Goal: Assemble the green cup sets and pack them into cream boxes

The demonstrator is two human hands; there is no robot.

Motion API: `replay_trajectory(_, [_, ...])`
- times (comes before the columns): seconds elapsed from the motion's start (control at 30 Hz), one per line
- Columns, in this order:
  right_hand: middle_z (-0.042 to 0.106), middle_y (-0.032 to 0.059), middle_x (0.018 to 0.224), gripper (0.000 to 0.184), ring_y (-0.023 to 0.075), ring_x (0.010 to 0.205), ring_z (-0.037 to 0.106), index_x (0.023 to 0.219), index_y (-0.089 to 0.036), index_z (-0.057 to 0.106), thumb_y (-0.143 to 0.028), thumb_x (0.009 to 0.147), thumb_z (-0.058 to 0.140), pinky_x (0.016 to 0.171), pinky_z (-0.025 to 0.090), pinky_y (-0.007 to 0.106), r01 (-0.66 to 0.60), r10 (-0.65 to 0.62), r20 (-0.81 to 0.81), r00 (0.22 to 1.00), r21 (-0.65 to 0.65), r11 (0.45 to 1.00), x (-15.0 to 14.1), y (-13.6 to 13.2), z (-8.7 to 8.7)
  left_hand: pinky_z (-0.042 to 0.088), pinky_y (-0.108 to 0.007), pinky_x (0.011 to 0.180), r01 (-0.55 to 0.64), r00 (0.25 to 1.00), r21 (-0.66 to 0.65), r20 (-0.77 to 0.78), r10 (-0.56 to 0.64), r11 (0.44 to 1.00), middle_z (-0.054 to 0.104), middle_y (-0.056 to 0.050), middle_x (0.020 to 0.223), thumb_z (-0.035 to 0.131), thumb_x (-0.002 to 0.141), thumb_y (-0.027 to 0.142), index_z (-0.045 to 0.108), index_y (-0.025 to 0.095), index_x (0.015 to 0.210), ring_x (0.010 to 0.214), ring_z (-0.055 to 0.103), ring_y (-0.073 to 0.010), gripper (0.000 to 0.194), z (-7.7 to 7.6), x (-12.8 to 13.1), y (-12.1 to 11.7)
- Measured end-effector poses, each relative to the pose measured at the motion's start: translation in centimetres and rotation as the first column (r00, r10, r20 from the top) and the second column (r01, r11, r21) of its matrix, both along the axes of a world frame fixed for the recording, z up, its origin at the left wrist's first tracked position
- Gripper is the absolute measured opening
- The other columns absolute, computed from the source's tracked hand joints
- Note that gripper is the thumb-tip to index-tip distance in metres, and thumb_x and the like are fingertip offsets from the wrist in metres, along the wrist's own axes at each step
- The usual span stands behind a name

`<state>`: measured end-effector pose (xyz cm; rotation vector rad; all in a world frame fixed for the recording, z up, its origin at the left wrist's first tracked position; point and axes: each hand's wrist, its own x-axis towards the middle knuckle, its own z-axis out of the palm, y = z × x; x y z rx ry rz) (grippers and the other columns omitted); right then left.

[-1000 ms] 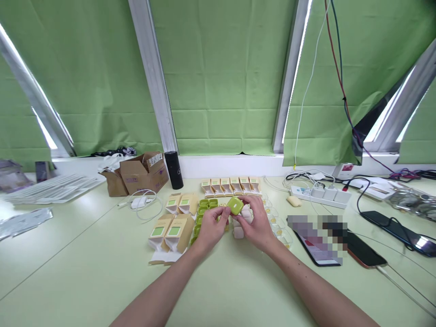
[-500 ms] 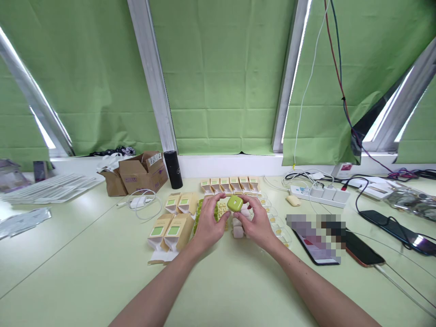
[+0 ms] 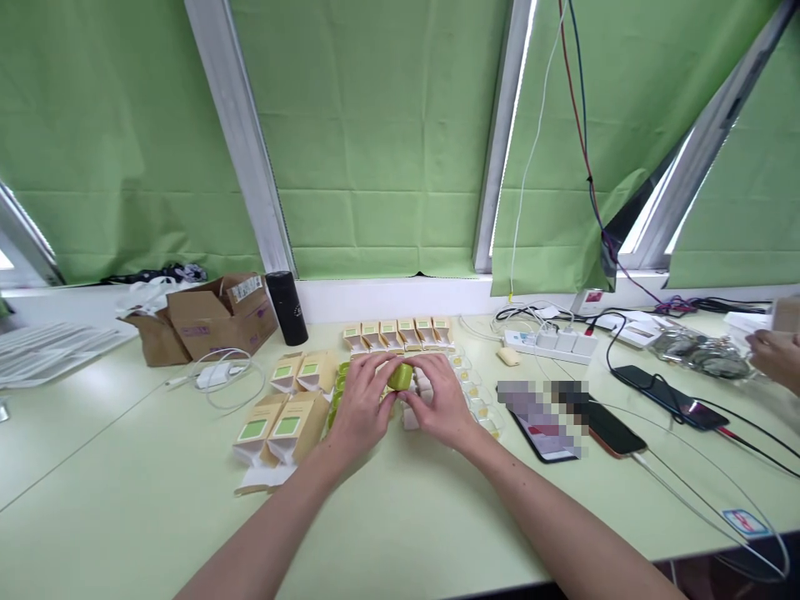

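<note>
My left hand (image 3: 362,404) and my right hand (image 3: 441,400) are both closed around one small green case (image 3: 401,377), holding it just above the table. Under my hands lie several more green cases (image 3: 341,385) and pale pink cases (image 3: 412,417). A row of small tan boxes with green labels (image 3: 397,332) stands behind them. Larger tan boxes (image 3: 284,423) lie to the left of my left hand.
Clear plastic trays (image 3: 478,400) lie to the right of my hands. Two phones (image 3: 609,427) and a white power strip (image 3: 550,343) with cables are at the right. A cardboard box (image 3: 216,312) and black bottle (image 3: 287,308) stand at back left. Another person's hand (image 3: 775,357) shows at far right.
My view has swung to the right and down. Both hands have closed in round the green case and brought it lower. Another person's hand has come into view at the right.
</note>
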<state>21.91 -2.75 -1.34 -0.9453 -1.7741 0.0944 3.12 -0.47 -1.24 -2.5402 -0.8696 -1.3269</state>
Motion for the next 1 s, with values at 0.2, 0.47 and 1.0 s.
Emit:
replay_trajectory(0.2, [0.071, 0.0089, 0.120, 0.042, 0.0300, 0.112, 0.059, 0.129, -0.024, 0.061, -0.026, 0.088, 0.070, 0.098, 0.050, 0.047, 0.005, -0.007, 0.053, 0.999, 0.031, 1.000, 0.1, -0.2, 0.2, 0.046, -0.053, 0.111, 0.008, 1.000, -0.055, 0.031, -0.006, 0.998, 0.062, -0.010, 0.136, 0.054, 0.096, 0.008, 0.054, 0.026, 0.145, 0.128, 0.050, -0.0299, 0.052, -0.1, 0.0, -0.1])
replay_trajectory(0.47, [0.072, 0.0084, 0.114, 0.028, 0.0309, 0.109, 0.058, 0.116, -0.024, 0.065, -0.019, 0.089, 0.062, 0.094, 0.048, 0.048, 0.143, -0.148, 0.152, 0.977, 0.044, 0.989, 2.1, 0.2, 1.3, 0.051, -0.042, 0.105, 0.275, 0.832, -0.458, 0.553, 0.029, 0.845, 0.068, -0.008, 0.125, 0.073, 0.086, 0.022, 0.061, 0.026, 0.129, 0.116, 0.063, -0.0248, 0.045, 0.2, 0.2, 1.0])
replay_trajectory(1.0, [0.073, 0.0078, 0.095, 0.019, 0.0301, 0.102, 0.056, 0.092, -0.023, 0.072, -0.019, 0.074, 0.079, 0.084, 0.042, 0.043, 0.174, -0.069, 0.693, 0.717, -0.082, 0.981, 1.8, -0.6, 1.3, 0.055, -0.031, 0.087, 0.745, 0.423, -0.439, 0.893, 0.153, 0.502, 0.076, -0.003, 0.104, 0.092, 0.062, 0.017, 0.057, 0.022, 0.119, 0.095, 0.073, -0.0181, 0.067, 0.2, -0.4, 1.9])
